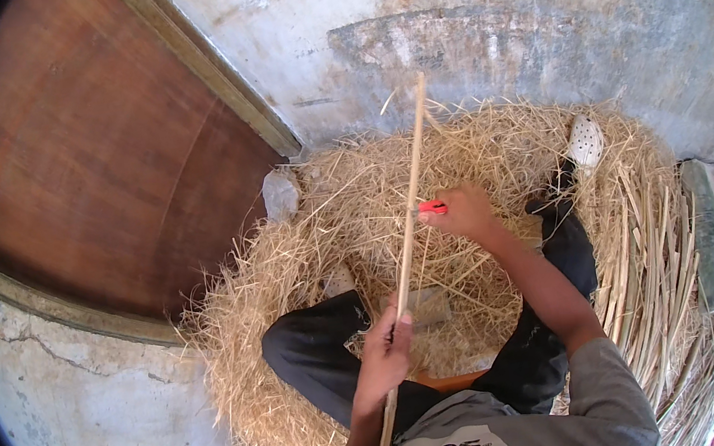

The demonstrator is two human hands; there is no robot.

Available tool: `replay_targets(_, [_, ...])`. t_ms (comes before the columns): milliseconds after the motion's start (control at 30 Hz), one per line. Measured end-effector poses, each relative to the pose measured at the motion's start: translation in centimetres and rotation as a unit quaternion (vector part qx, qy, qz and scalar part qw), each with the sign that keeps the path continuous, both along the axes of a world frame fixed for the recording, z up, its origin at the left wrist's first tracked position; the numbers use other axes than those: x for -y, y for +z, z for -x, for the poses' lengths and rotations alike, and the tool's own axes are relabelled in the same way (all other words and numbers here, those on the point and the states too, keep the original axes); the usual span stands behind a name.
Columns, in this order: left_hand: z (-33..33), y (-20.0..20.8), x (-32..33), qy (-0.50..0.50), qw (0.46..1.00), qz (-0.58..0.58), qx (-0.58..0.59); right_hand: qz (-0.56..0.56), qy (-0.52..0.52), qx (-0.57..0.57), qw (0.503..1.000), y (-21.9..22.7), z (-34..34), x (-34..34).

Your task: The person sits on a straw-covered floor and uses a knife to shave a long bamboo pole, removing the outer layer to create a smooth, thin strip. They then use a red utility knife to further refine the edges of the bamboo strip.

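Observation:
A long, pale bamboo or wooden stick (408, 188) slants from between my legs up toward the wall. My left hand (385, 354) is closed round its lower part. In my right hand (467, 211) is a small red-handled tool (433, 208), perhaps a knife. Its head meets the right side of the stick, above the middle. My fingers cover most of the handle, and the blade is too small to make out well. A thin curled shaving (388, 102) stands off near the stick's top end.
Straw-like shavings (350, 174) are heaped around my legs. Several long sticks (645, 255) lie at the right, beside a greenish slab (711, 233). A brown door panel (118, 147) stands at the left, a stained wall (476, 33) ahead. A white perforated shoe (586, 141) pokes from the pile.

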State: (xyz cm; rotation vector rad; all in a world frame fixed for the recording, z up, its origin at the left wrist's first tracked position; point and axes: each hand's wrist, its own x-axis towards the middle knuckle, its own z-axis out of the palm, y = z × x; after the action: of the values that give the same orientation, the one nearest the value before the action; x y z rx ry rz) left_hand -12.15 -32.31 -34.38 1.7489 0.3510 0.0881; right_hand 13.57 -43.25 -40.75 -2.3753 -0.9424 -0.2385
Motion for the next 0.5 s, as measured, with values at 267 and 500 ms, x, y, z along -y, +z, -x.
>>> replay_targets(267, [0.9,0.7,1.3,-0.004,0.999,0.051,-0.010,-0.051,-0.069,-0.026,0.996,-0.8,-3.4,0.6])
replay_targets(500, [1.3,1.9,2.2,-0.011,0.996,0.075,-0.051,-0.029,-0.128,-0.017,0.991,-0.9,-7.0,1.9])
